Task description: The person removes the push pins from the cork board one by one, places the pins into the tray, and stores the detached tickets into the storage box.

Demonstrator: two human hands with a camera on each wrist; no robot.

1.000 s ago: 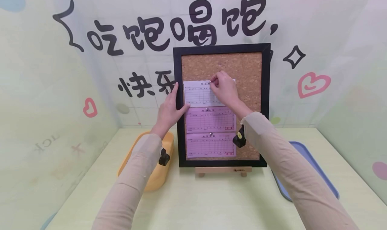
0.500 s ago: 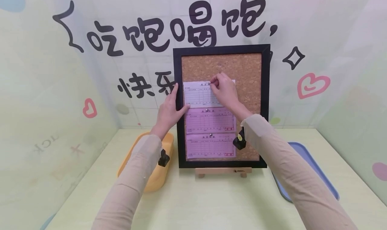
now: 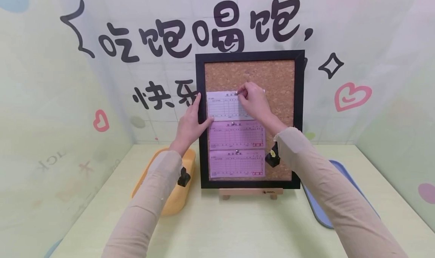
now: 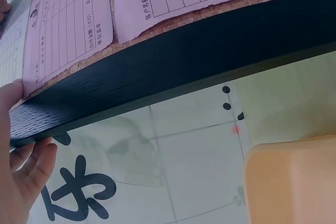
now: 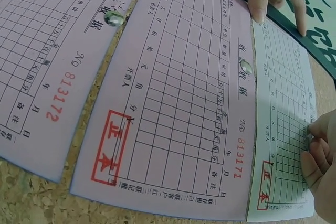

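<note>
A cork board (image 3: 278,80) in a black frame stands upright on a small wooden easel (image 3: 249,191). My left hand (image 3: 190,126) grips the frame's left side, thumb in front at the white receipt slip's edge, fingers round the back. My right hand (image 3: 255,102) has its fingertips together at a small silver thumbtack (image 3: 236,93), on the top edge of the white receipt slip (image 3: 221,106). That hand covers the slip's right part. Below hang two pink receipt slips, the upper (image 5: 178,87) and the lower (image 5: 47,51), each held by a silver thumbtack at its top.
A yellow bin (image 3: 176,201) stands on the table left of the board, partly behind the left forearm. At the right, a blue tray (image 3: 319,209) lies partly under the right forearm. A printed wall (image 3: 163,5) rises close behind the board.
My right hand has shifted slightly right, with a little more of the thumbtack showing beside its fingertips. The left hand keeps its grip on the frame, and the slips hang as before.
</note>
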